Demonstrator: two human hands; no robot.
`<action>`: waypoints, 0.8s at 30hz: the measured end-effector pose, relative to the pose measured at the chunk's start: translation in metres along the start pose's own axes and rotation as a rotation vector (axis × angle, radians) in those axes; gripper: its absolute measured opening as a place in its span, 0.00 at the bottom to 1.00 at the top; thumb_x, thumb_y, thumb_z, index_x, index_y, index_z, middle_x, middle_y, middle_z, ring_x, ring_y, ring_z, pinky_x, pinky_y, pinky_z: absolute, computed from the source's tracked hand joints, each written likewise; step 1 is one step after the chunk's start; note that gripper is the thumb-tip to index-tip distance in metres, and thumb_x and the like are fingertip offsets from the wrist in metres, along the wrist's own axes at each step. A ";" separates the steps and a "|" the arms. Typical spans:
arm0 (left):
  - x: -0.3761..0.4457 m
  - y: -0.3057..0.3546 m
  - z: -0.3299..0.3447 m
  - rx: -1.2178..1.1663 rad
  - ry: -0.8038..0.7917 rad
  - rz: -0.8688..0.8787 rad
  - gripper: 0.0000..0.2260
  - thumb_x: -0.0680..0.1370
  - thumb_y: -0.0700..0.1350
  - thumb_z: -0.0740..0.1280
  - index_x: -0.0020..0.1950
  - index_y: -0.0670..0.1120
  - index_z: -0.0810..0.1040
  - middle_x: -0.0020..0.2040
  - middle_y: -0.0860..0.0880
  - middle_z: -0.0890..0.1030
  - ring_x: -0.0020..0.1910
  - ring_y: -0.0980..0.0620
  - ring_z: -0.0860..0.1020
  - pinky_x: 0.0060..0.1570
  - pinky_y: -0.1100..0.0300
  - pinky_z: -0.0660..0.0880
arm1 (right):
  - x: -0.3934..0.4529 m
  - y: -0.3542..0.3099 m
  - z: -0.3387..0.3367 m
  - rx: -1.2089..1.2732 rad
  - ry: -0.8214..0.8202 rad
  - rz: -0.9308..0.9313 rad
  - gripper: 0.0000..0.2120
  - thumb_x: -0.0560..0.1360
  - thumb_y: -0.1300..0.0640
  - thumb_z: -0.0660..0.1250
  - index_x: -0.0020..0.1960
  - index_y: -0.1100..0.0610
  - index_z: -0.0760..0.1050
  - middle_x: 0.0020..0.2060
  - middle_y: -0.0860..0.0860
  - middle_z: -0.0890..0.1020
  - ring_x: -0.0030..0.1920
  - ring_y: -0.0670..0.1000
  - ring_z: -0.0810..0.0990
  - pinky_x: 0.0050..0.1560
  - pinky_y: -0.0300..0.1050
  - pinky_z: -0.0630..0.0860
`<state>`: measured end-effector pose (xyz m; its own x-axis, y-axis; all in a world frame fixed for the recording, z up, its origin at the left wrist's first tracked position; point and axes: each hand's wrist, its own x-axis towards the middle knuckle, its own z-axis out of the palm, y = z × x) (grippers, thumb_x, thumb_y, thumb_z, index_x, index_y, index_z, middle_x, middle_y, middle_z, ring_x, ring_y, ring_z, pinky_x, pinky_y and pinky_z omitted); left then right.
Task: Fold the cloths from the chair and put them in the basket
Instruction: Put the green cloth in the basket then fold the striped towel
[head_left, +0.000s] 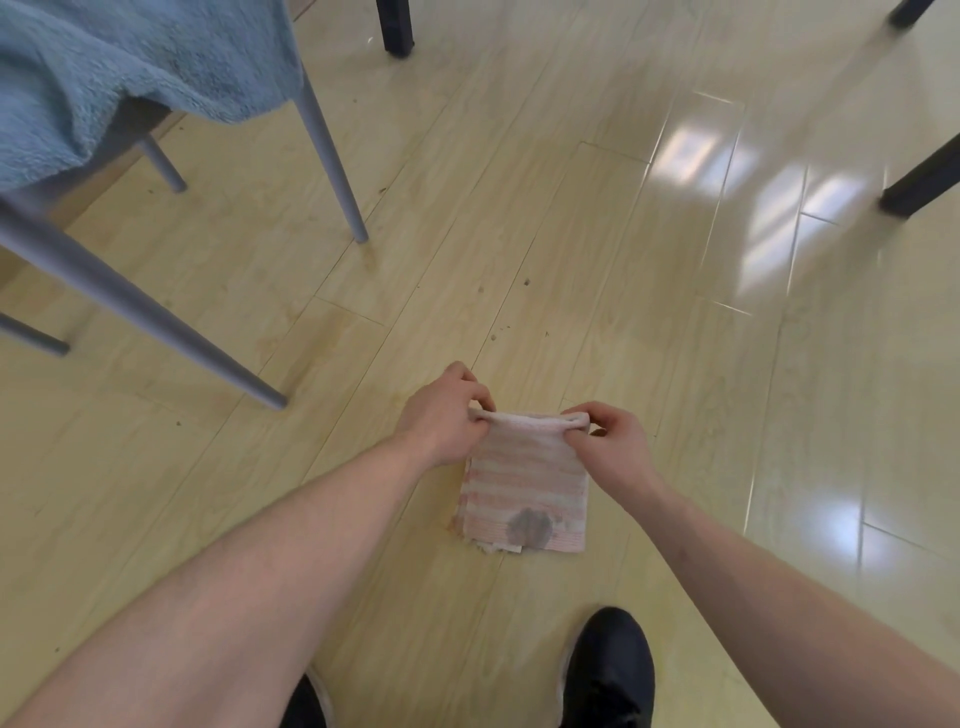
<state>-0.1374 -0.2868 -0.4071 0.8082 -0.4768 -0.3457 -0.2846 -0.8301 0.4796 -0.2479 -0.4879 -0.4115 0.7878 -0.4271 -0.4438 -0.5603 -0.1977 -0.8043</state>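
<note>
Fingers of the left hand (441, 415) and right hand (610, 441) pinch the top corners of the folded pink striped cloth (524, 488), letting it hang flat. At ten o'clock, a blue towel (130, 67) awaits on the chair (327, 150).

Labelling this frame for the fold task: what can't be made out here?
Head view only:
- Basket: not in frame, so its place is unknown.
- Blue towel and chair: cut off by the top and left edges; any more cloths there can't be told.
- Pink striped cloth: its top corners are covered by the left hand and right hand; the layer count is unclear.
- Dark patch on its lower part: stain or print, can't tell.
</note>
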 end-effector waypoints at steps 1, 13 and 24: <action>-0.004 0.002 0.000 0.011 0.027 0.034 0.05 0.76 0.48 0.68 0.49 0.56 0.82 0.56 0.60 0.72 0.43 0.54 0.78 0.36 0.61 0.68 | -0.003 0.001 -0.002 -0.015 0.034 -0.008 0.10 0.72 0.61 0.66 0.42 0.49 0.84 0.37 0.46 0.86 0.34 0.45 0.79 0.37 0.42 0.75; -0.062 0.001 0.054 0.287 -0.184 0.249 0.08 0.77 0.50 0.67 0.54 0.52 0.75 0.57 0.53 0.75 0.48 0.48 0.78 0.43 0.53 0.74 | -0.052 0.077 -0.010 -0.506 -0.060 -0.214 0.10 0.74 0.60 0.71 0.50 0.45 0.83 0.64 0.39 0.78 0.57 0.45 0.80 0.55 0.44 0.79; -0.067 -0.008 0.082 -0.161 -0.012 -0.402 0.23 0.77 0.53 0.68 0.69 0.49 0.67 0.67 0.50 0.69 0.50 0.46 0.81 0.44 0.55 0.74 | -0.057 0.087 0.009 -0.204 0.077 0.110 0.18 0.76 0.45 0.69 0.63 0.51 0.75 0.61 0.45 0.79 0.57 0.47 0.81 0.59 0.50 0.80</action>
<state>-0.2309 -0.2718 -0.4537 0.8323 -0.1291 -0.5391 0.1361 -0.8952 0.4244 -0.3391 -0.4728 -0.4603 0.7017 -0.5202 -0.4869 -0.6879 -0.3167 -0.6530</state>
